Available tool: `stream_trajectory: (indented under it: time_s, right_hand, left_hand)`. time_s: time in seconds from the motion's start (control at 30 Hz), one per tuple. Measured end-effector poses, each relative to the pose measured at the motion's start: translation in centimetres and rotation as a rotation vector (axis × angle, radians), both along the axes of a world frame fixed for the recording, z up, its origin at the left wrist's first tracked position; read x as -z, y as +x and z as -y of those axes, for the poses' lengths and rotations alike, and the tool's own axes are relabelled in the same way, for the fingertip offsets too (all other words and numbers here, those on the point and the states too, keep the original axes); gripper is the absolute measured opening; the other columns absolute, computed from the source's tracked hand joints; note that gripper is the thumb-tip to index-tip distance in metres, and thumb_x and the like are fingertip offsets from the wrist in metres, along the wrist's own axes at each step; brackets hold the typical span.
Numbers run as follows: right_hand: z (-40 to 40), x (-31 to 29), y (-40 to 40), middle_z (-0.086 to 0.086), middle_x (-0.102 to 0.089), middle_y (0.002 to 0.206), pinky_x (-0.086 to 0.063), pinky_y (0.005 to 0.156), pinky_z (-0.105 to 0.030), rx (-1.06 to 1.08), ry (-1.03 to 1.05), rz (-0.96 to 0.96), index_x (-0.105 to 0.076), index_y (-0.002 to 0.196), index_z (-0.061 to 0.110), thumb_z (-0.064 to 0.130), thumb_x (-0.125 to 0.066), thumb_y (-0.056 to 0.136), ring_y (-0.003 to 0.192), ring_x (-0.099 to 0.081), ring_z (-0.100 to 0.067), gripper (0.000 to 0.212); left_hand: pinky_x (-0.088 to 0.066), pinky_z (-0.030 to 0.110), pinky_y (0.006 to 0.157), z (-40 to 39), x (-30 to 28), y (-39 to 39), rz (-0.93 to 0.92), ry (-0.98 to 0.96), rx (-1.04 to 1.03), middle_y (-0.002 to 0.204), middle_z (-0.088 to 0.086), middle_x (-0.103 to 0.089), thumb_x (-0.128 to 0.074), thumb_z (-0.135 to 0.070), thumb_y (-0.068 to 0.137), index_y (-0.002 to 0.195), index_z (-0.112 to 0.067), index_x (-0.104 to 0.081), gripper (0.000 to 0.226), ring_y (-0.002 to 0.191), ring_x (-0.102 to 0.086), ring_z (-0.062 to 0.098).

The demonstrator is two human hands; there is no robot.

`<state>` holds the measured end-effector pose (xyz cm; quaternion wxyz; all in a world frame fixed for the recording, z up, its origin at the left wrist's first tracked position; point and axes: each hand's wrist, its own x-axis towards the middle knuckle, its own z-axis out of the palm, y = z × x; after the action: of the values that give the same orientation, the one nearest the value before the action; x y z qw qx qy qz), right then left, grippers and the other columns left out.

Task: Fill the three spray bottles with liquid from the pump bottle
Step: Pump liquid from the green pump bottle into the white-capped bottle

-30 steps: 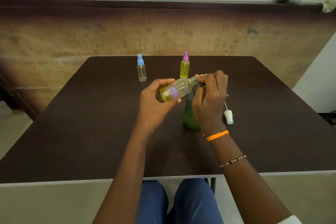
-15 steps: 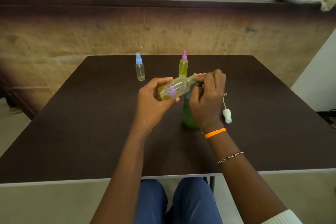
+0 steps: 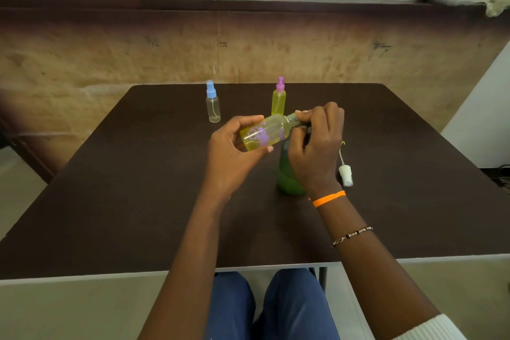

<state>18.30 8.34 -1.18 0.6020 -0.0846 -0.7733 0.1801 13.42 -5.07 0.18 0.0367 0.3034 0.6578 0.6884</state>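
Bottles for spraying stood or were held over a dark brown table [image 3: 138, 188]. One small bottle [image 3: 266, 132] with yellow liquid and purple flower marks was up in the air, tipped on its side, with its open neck pointing to the right. The left hand [image 3: 234, 152] had its fingers and thumb curled around the bottom part of this bottle. The right hand [image 3: 317, 146] was closed over the top of the green pump bottle [image 3: 288, 182], with its fingertips right at the neck of the tipped bottle. I could not tell just what the fingers pressed there, because the hand hid it. The green pump bottle stood upright on the table, under the right hand.

At the back of the table stood a clear bottle with a blue top [image 3: 213, 105], looking almost empty. Near it, to the right, stood a yellow bottle with a pink top [image 3: 278, 101], full of yellow liquid. A white spray top [image 3: 345, 174] with a thin tube lay flat on the table, just right of the right hand. An orange band [image 3: 328, 198] and a bead bracelet [image 3: 352, 236] were on the right wrist.
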Motion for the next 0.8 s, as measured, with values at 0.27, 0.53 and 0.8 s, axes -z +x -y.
stream_trajectory:
  time_s: [0.27,0.53,0.8]
  right_hand:
    - [0.0,0.0,0.0,-0.017,-0.047,0.076,-0.041,0.058,-0.048,-0.009,0.029,0.022,-0.054,0.074,-0.001,0.005,-0.044,0.069,0.074,-0.037,-0.025,0.013]
    - [0.4,-0.1,0.7,-0.018,-0.050,0.078,-0.035,0.061,-0.041,0.078,0.136,0.088,-0.059,0.082,-0.005,0.002,-0.041,0.069,0.074,-0.037,-0.026,0.023]
    - [0.3,0.0,0.2,-0.019,-0.049,0.078,-0.035,0.062,-0.042,0.064,0.103,0.078,-0.059,0.083,-0.004,-0.004,-0.037,0.072,0.074,-0.037,-0.026,0.024]
  left_hand:
    - [-0.056,0.025,0.080,0.1,0.3,0.0,0.000,-0.010,-0.009,0.100,-0.005,-0.069,-0.078,0.007,0.065,0.107,-0.018,-0.065,0.050,0.093,-0.067,0.007]
    - [-0.056,0.025,0.080,0.1,0.0,0.0,0.015,0.001,-0.007,0.100,-0.006,-0.070,-0.078,0.008,0.065,0.106,-0.020,-0.065,0.051,0.093,-0.067,0.007]
    - [-0.056,0.028,0.082,0.4,-0.3,-0.2,0.029,-0.006,-0.004,0.098,-0.007,-0.070,-0.077,0.009,0.065,0.105,-0.020,-0.066,0.050,0.092,-0.068,0.008]
